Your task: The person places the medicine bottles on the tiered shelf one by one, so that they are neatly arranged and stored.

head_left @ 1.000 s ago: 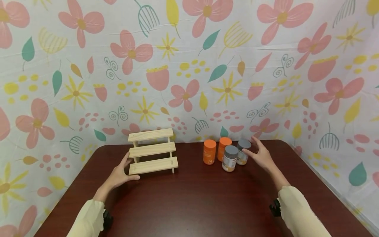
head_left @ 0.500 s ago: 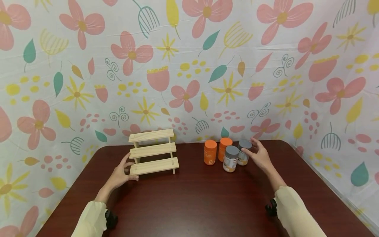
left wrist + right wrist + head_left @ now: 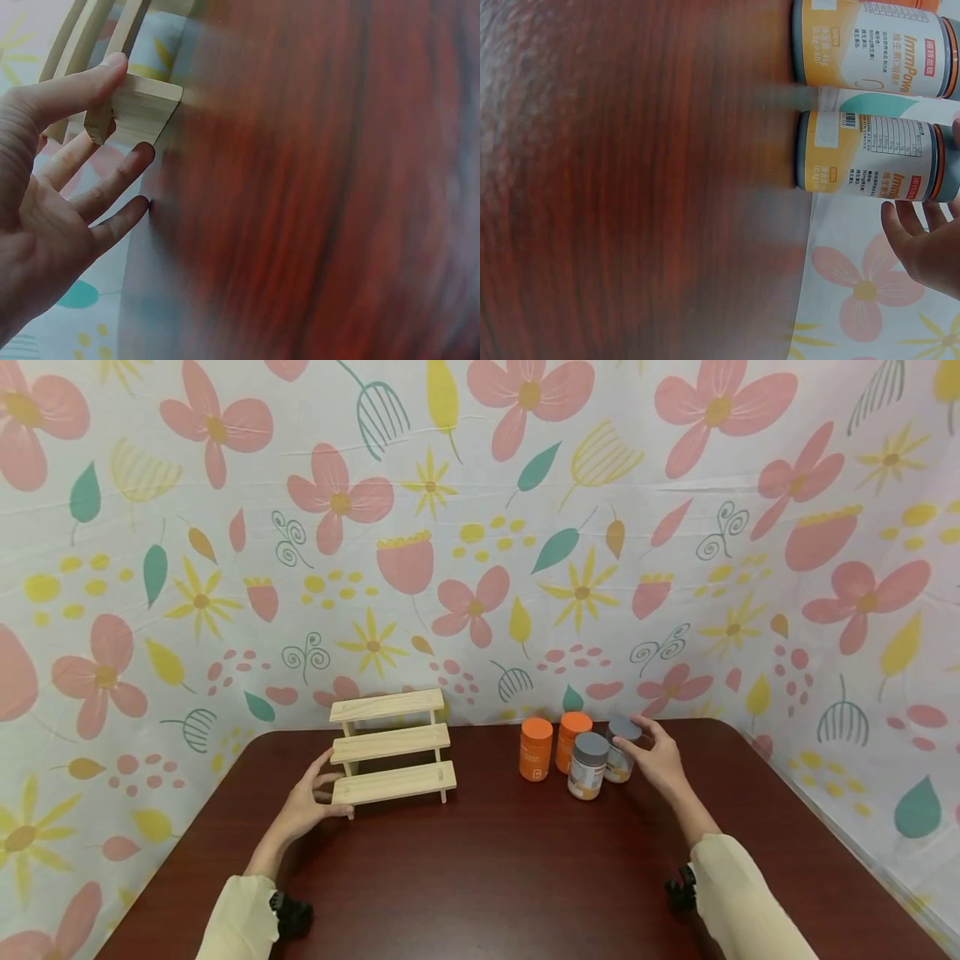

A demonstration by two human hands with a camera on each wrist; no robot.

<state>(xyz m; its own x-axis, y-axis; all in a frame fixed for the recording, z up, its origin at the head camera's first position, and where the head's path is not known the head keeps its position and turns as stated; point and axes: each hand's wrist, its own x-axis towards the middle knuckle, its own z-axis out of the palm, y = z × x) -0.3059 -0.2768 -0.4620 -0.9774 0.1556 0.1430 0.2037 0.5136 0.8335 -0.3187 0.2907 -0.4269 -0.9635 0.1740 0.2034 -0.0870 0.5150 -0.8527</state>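
Observation:
A three-tier wooden display rack (image 3: 390,743) stands at the table's back left. My left hand (image 3: 303,806) holds its left end; in the left wrist view the thumb and forefinger pinch the end of a board (image 3: 146,91), while the other fingers stay spread. On the right, my right hand (image 3: 660,766) grips the grey lid of the rear grey-lidded vitamin bottle (image 3: 619,767) between thumb and fingers. That bottle (image 3: 870,157) stands upright on the table, its white and yellow label showing in the right wrist view. Part of the thumb is cut off there.
Another grey-lidded bottle (image 3: 586,775) stands just in front and left of the gripped one. Two orange bottles, one at left (image 3: 536,756) and one behind (image 3: 573,742), are close by. A floral cloth (image 3: 480,527) hangs behind the dark red table (image 3: 487,877).
The left thumb and fingers have drawn in slightly at the rack's end. The right hand has come in a little closer around the bottle's lid. Rack and bottles stand where they were.

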